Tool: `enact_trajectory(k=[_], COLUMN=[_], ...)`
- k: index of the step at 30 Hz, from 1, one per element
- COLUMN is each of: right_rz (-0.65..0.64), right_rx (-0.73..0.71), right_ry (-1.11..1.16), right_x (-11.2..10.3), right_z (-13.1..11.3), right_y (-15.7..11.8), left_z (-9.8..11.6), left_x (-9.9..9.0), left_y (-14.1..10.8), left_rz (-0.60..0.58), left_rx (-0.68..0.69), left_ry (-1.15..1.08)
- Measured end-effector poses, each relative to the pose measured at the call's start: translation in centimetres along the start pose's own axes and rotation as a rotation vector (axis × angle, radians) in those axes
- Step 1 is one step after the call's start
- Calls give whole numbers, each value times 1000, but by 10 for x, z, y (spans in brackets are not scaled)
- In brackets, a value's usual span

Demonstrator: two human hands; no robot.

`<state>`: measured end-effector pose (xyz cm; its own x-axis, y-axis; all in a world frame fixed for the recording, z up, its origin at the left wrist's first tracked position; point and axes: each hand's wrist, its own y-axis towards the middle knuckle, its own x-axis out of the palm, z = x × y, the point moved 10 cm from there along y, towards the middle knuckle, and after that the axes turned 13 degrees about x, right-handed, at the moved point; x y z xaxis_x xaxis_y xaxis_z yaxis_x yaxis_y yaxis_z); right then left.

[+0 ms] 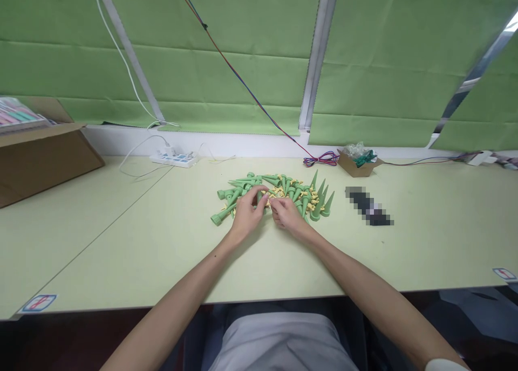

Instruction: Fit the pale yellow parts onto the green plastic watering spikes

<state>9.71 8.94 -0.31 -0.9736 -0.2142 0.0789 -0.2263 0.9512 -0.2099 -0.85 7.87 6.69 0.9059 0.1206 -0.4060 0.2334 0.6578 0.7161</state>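
Observation:
A pile of green plastic spikes (232,199), pointed at one end and wider at the other, lies on the table in front of me. Small yellow pieces (311,203) are mixed in among them. At the pile's near edge, my left hand (246,214) has its thumb and forefinger curled towards each other; what they grip is too small to make out. My right hand (289,215) is closed beside it, fingertips pinched and almost meeting the left ones. Whatever the pinch holds is hidden. Several spikes (322,201) stand upright at the pile's right.
A dark, blurred-out object (368,206) lies right of the pile. Behind it stands a small cardboard box (358,170) with plastic bags, near coiled wire (321,159). A power strip (174,158) sits at the back left, and a large carton (48,158) stands far left.

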Motion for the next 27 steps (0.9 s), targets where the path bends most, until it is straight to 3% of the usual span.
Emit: enact_trajectory(k=[14, 27], right_rz=[-64, -72], right_rx=[102, 163], right_ry=[123, 127], right_x=[7, 8], right_z=[4, 9], right_y=[-4, -4], left_z=[5, 2], left_x=[0, 3], left_y=[0, -1], left_rz=[-12, -47], left_rx=[63, 26], left_ry=[67, 107])
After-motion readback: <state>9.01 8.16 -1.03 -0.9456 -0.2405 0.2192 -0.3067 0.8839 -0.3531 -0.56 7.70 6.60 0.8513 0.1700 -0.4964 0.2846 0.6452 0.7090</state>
